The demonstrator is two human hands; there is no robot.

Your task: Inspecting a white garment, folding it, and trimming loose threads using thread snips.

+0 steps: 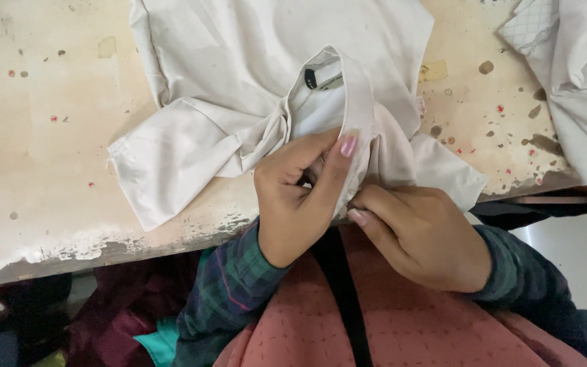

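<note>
Stained table [42, 136], both hands [307, 197] pinching shirt [239, 81]

A cream-white shirt [253, 88] lies crumpled on the worktop [42, 136], collar turned toward the near edge with a small label showing inside the neck. One cuffed sleeve sprawls out flat to the left, and the collar band stands up, folded over at the edge.
</note>
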